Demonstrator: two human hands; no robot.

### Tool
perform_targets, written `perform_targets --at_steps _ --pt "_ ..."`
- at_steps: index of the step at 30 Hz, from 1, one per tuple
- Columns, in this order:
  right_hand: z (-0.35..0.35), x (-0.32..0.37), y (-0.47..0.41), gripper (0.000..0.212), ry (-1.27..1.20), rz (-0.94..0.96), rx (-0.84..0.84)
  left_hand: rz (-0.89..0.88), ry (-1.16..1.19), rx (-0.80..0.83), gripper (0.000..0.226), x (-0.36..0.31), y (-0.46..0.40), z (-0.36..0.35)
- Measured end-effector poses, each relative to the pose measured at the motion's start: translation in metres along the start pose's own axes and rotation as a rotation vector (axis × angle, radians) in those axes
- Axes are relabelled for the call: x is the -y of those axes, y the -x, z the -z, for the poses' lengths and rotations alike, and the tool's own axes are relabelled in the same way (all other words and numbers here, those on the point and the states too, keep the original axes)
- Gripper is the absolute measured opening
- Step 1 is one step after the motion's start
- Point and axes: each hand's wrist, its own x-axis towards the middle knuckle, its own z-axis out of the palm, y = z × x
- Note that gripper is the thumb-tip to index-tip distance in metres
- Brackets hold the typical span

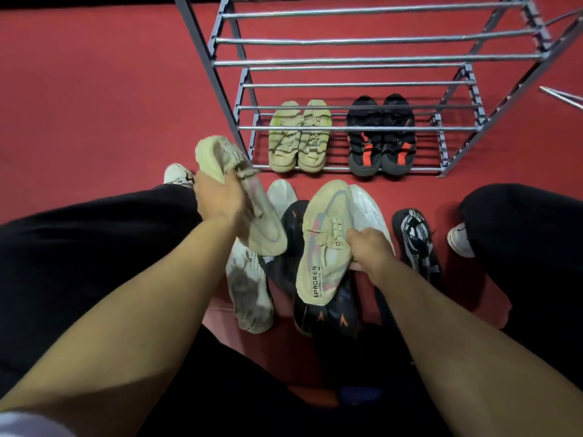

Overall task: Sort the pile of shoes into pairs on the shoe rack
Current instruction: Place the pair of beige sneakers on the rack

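My left hand [217, 200] grips a beige sneaker [268, 228], lifted above the pile with its toe pointing down and right. My right hand [367, 247] holds its twin, a beige sneaker with a pink stripe [325, 234], by the laces. Under them lies the pile: a dirty white shoe [249, 291], a black shoe with orange marks [331, 313], a white shoe [369, 209] and a black-and-white patterned shoe [416, 241]. On the grey metal shoe rack's [344, 61] bottom shelf stand a beige pair [298, 137] and a black-and-orange pair [381, 137].
The floor is red carpet [110, 105]. My legs in black trousers flank the pile, with my own white shoes showing at left [178, 176] and right [459, 238]. The rack's upper shelves carry nothing. A loose metal rod [561, 96] lies at the far right.
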Motion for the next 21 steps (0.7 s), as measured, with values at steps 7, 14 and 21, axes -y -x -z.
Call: perform_targets --at_steps 7,14,21 --pt "-0.012 -0.005 -0.002 0.016 0.052 0.042 0.086 0.567 0.856 0.451 0.066 -0.018 0.030 -0.023" --pt "-0.017 -0.016 0.008 0.030 0.406 0.153 0.127 0.696 0.931 0.398 0.065 0.004 0.063 -0.053" --pt "-0.032 0.009 0.016 0.052 0.458 0.223 -0.088 0.731 1.028 0.294 0.094 0.002 0.068 -0.057"
